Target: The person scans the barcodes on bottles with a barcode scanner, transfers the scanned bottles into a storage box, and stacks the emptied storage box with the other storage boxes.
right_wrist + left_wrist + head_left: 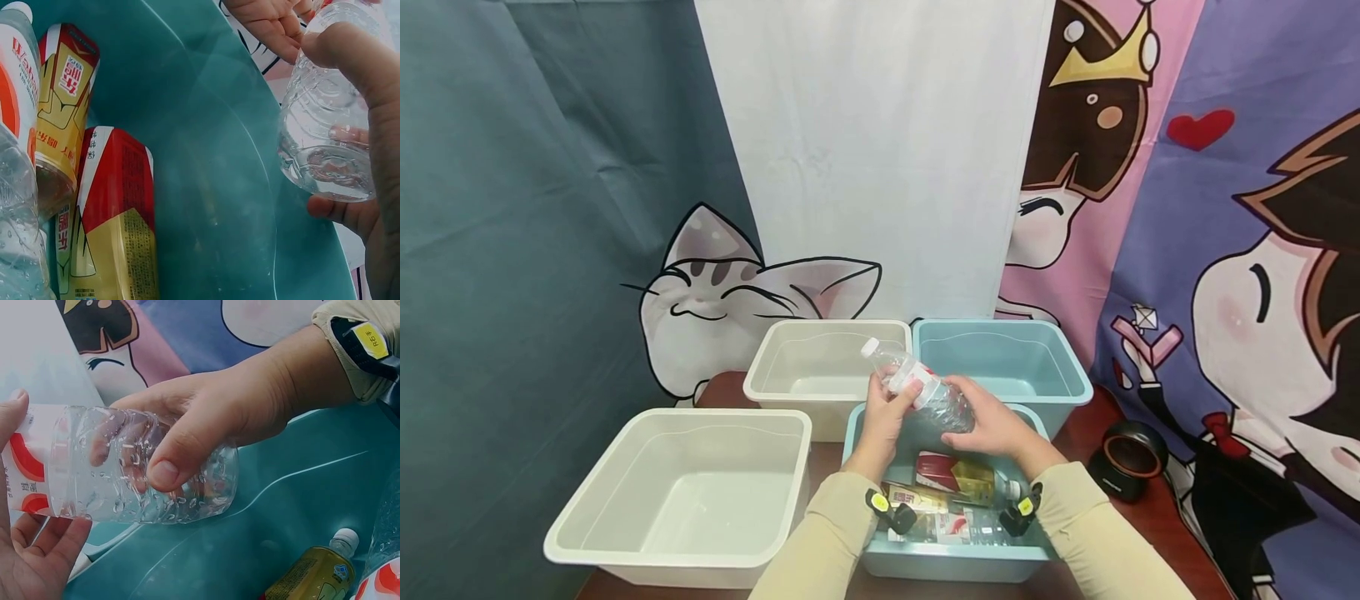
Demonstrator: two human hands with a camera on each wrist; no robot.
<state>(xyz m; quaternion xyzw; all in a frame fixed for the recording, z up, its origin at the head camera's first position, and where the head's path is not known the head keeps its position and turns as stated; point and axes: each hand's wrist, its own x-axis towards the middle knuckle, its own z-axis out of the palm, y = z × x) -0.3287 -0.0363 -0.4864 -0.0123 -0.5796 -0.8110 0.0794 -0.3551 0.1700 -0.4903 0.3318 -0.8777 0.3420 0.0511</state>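
A clear plastic bottle with a white cap and a red-and-white label is held tilted above the near blue tub. My left hand grips it around the label, toward the capped end. Around the ribbed lower end, my right hand holds it with thumb and fingers on opposite sides, as the left wrist view also shows. Inside the tub lie a yellow-and-red bottle, another yellow-and-red bottle and a clear bottle with a red-and-white label.
A white tub stands at the left on the brown table. Behind are another white tub and a second blue tub. At the right is a black round device. Printed cloths hang behind.
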